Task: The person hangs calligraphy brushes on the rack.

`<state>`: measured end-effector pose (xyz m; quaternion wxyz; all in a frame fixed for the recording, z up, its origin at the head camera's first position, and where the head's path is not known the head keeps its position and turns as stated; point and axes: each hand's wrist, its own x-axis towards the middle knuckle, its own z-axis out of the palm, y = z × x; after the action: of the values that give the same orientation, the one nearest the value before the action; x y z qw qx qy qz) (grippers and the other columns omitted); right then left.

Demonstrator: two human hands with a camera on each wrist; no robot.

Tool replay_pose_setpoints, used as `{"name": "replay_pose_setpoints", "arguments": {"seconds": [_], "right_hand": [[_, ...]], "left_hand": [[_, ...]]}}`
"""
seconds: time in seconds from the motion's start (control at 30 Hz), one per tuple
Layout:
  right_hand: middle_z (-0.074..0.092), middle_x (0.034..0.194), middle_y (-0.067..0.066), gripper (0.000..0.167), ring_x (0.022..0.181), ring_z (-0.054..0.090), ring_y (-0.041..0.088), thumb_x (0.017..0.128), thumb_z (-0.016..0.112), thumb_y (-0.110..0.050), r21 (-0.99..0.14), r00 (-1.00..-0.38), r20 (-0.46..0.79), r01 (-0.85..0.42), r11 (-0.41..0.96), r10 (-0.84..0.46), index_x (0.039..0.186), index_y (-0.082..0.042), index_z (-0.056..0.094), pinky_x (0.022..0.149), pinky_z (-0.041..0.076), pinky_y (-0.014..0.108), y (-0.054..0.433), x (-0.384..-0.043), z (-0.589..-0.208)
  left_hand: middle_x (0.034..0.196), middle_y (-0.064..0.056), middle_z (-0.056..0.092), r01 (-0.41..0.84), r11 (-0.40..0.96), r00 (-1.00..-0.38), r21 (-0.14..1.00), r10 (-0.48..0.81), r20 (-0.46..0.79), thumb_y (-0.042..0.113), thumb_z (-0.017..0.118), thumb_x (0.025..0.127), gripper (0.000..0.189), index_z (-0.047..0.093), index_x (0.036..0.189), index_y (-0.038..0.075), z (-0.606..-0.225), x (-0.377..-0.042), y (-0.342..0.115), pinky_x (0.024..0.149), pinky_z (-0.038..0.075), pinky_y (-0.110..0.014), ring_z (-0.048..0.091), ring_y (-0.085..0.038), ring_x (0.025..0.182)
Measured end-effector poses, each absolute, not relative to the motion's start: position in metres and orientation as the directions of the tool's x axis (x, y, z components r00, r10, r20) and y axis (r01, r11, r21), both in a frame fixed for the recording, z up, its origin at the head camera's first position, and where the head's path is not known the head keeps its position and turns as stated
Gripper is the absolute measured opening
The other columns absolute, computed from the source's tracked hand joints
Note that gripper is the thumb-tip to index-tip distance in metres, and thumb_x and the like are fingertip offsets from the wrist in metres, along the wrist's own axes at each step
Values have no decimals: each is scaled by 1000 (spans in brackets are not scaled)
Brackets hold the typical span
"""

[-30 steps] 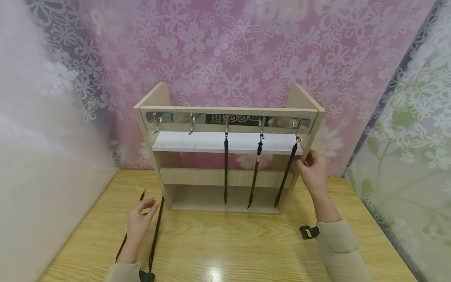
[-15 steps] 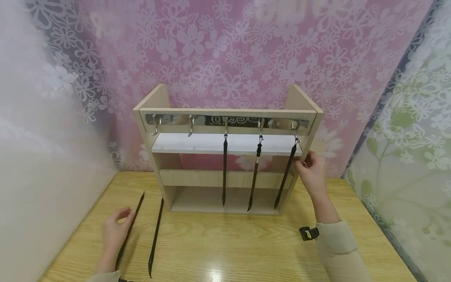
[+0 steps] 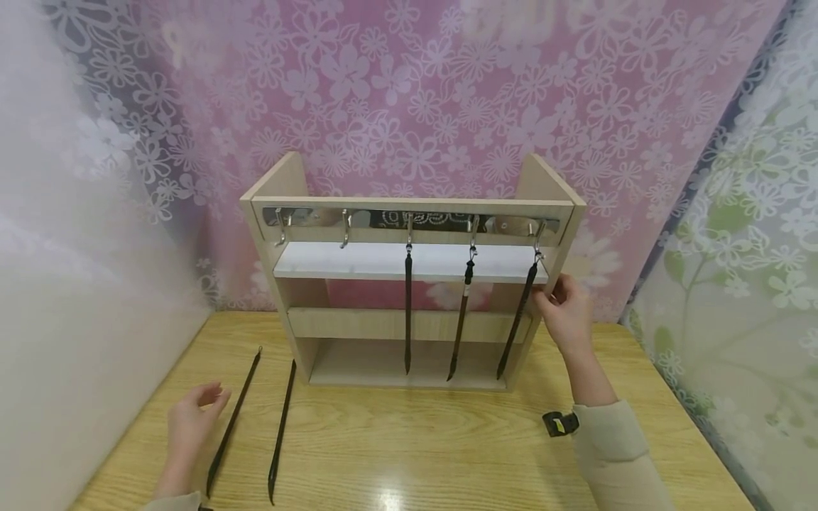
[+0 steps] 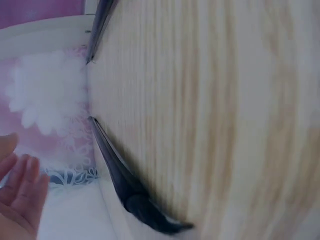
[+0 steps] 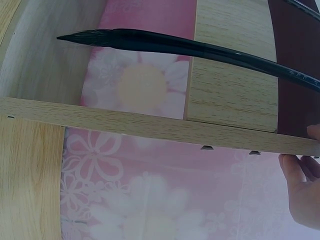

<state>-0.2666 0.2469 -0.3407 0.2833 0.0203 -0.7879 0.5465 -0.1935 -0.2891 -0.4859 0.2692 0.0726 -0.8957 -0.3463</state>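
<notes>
Just left of a dark writing brush (image 3: 235,421) lying on the table is my left hand (image 3: 194,422), holding nothing, its fingers relaxed. The left wrist view shows that brush's black tip (image 4: 152,215) close up, with part of the hand (image 4: 20,200) at the edge. A second brush (image 3: 282,433) lies to its right. My right hand (image 3: 567,309) grips the right side panel (image 5: 150,125) of a pale wooden shelf rack (image 3: 351,323), thumb and fingers on either side. Three brushes hang tip down from its hooks, the rightmost one (image 3: 517,323) nearest that hand.
A metal hook strip (image 3: 329,217) runs along the rack's top front; its two left hooks (image 3: 346,228) carry nothing. The rack has a white shelf (image 3: 358,260) and stands on a wooden table (image 3: 396,440). A pink floral backdrop (image 3: 409,92) rises behind, with pale walls at both sides.
My left hand has moved left and toward me, from between the two lying brushes to beyond the left one. The right hand keeps its grip on the rack.
</notes>
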Motion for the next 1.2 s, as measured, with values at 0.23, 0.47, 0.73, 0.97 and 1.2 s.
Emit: {"name": "replay_pose_setpoints", "arguments": {"seconds": [0.23,0.47,0.73,0.97,1.2], "right_hand": [[56,102,20,31,103,53,25,80,56,2,-855,-839,464,-340,392,284,110,10,52,81,44,17,245,-266,-340],[56,103,20,32,102,53,25,81,55,2,-861,-842,456,-336,382,288,111,10,51,79,44,16,243,-263,-339],[55,104,23,32,104,52,27,80,55,3,-856,-839,461,-336,392,288,111,11,51,82,44,19,244,-263,-340],[56,104,23,33,104,52,27,80,56,2,-858,-841,456,-329,395,290,111,11,51,80,44,16,244,-263,-342],[53,105,28,32,104,52,31,80,54,5,-868,-850,439,-317,382,292,111,14,50,80,44,17,238,-253,-334]], "left_hand": [[100,-31,56,-39,747,-954,663,-225,196,11,62,81,36,52,106,-13,-488,-192,-300,73,47,-47,56,-42,88],[100,-32,55,-61,787,-981,614,-161,109,13,61,81,41,49,106,-17,-491,-196,-307,74,45,-50,54,-43,89],[99,-33,54,-105,804,-993,585,-116,-19,17,63,80,46,48,104,-20,-491,-199,-307,72,46,-48,53,-43,88],[99,-31,55,-130,819,-991,559,-103,-80,24,65,78,51,51,102,-19,-490,-201,-305,70,45,-47,53,-42,87],[98,-32,55,-117,852,-991,510,-65,-120,27,64,78,53,50,102,-19,-487,-201,-302,69,46,-47,52,-43,88]]}}
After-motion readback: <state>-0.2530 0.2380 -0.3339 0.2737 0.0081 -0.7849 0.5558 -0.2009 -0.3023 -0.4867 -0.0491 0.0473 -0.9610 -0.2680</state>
